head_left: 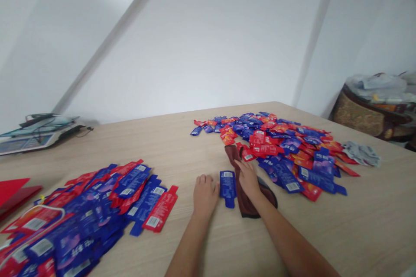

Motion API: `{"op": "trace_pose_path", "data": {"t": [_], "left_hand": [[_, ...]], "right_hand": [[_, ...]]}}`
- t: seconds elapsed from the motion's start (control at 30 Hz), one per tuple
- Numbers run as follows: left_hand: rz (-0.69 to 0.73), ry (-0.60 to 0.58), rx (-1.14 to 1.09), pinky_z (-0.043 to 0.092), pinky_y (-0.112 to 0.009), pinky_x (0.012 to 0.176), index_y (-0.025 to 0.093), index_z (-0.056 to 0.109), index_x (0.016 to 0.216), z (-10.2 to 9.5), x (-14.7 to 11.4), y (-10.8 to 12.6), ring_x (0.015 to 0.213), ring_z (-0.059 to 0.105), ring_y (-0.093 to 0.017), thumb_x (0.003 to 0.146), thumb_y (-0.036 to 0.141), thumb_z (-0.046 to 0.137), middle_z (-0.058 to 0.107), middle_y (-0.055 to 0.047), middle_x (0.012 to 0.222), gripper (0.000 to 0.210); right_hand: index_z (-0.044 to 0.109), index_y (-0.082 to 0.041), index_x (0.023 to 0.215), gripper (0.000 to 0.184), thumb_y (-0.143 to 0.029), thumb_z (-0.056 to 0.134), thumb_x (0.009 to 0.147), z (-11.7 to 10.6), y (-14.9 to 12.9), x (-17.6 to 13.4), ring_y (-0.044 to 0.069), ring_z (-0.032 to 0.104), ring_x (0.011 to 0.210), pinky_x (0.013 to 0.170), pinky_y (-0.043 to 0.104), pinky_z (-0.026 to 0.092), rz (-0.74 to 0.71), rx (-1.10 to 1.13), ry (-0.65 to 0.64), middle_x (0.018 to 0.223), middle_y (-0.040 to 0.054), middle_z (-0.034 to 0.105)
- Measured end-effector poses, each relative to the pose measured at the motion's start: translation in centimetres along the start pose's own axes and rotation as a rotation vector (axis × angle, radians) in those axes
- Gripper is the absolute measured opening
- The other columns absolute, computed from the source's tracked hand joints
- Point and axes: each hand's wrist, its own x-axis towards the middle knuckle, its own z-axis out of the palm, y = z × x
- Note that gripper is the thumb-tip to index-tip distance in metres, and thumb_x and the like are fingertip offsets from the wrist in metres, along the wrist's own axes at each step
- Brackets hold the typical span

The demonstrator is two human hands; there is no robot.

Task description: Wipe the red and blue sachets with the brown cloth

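Note:
My left hand rests on the table with its fingers loosely bent down and its thumb apart, holding nothing. Just right of its thumb lies a flat blue printed packet with a barcode and a narrow tab toward me. A brown cloth piece with black edging lies beside that packet, long and sleeve-like. My right hand is on the cloth, its fingers closed over the upper middle part. Part of the cloth is hidden under this hand and forearm, where a dark rounded edge shows.
A wide heap of red and blue packets spreads over the right back. Another pile lies at the left, with a white cord handle near it. Grey gloves, red folded card and stacked papers sit around the table.

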Motion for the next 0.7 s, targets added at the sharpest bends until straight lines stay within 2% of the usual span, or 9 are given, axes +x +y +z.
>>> {"op": "trace_pose_path", "data": {"t": [0.07, 0.17, 0.23, 0.33, 0.47, 0.6, 0.7], "left_hand": [[0.176, -0.060, -0.031, 0.035, -0.040, 0.099, 0.015, 0.054, 0.114, 0.5, -0.3, 0.7, 0.117, 0.046, -0.023, 0.088, 0.026, 0.039, 0.055, -0.013, 0.119, 0.032], [0.362, -0.225, -0.034, 0.024, -0.044, 0.108, 0.020, 0.034, 0.137, 1.7, -1.0, 1.9, 0.132, 0.031, -0.022, 0.089, 0.024, 0.037, 0.039, -0.009, 0.142, 0.049], [0.361, -0.285, 0.032, 0.017, -0.053, 0.109, 0.024, 0.029, 0.141, 2.2, -1.2, 2.2, 0.136, 0.024, -0.025, 0.091, 0.030, 0.035, 0.031, -0.008, 0.147, 0.051], [0.238, -0.268, 0.163, 0.012, -0.060, 0.107, 0.024, 0.031, 0.140, 2.0, -1.1, 1.2, 0.137, 0.021, -0.029, 0.091, 0.031, 0.033, 0.027, -0.010, 0.149, 0.050], [0.055, -0.151, 0.362, 0.008, -0.061, 0.107, 0.016, 0.040, 0.136, 0.0, -0.4, -3.6, 0.137, 0.020, -0.030, 0.087, 0.021, 0.033, 0.028, -0.013, 0.147, 0.050], [-0.094, -0.110, 0.561, 0.006, -0.063, 0.106, 0.014, 0.044, 0.134, -3.0, -0.2, -9.7, 0.135, 0.026, -0.028, 0.081, 0.006, 0.028, 0.032, -0.012, 0.145, 0.056], [-0.175, -0.078, 0.674, 0.005, -0.061, 0.107, 0.011, 0.047, 0.130, -4.7, -0.1, -13.1, 0.134, 0.027, -0.027, 0.080, 0.004, 0.027, 0.036, -0.014, 0.143, 0.055]], "right_hand": [[0.051, -0.021, 0.127, 0.057, -0.007, 0.031, 0.076, 0.0, 0.3, 0.0, 0.018, 0.043, 0.120, 0.103, 0.038, 0.032, -0.023, 0.149, 0.102, 0.127, 0.0050, 0.054], [0.049, -0.019, 0.128, 0.056, -0.012, 0.032, 0.075, -0.2, 0.5, 0.1, 0.018, 0.043, 0.121, 0.105, 0.039, 0.032, -0.017, 0.334, 0.209, 0.130, 0.0053, 0.051], [0.050, -0.017, 0.127, 0.056, -0.014, 0.032, 0.075, -0.4, 0.6, 0.2, 0.018, 0.044, 0.122, 0.106, 0.039, 0.031, 0.016, 0.401, 0.228, 0.131, 0.0062, 0.051], [0.052, -0.017, 0.124, 0.054, -0.016, 0.033, 0.075, -0.5, 0.5, 0.1, 0.018, 0.045, 0.121, 0.106, 0.039, 0.031, 0.050, 0.441, 0.214, 0.129, 0.0070, 0.053], [0.056, -0.017, 0.120, 0.050, -0.016, 0.034, 0.074, -0.4, 0.4, 0.0, 0.019, 0.047, 0.119, 0.105, 0.039, 0.033, 0.054, 0.446, 0.182, 0.126, 0.0075, 0.056], [0.056, -0.017, 0.118, 0.050, -0.016, 0.034, 0.074, -0.1, 0.4, 0.1, 0.018, 0.047, 0.119, 0.105, 0.038, 0.032, 0.041, 0.438, 0.156, 0.126, 0.0070, 0.055], [0.056, -0.018, 0.119, 0.051, -0.015, 0.034, 0.073, 0.0, 0.4, 0.1, 0.019, 0.047, 0.120, 0.106, 0.039, 0.032, 0.040, 0.433, 0.148, 0.126, 0.0065, 0.055]]}}
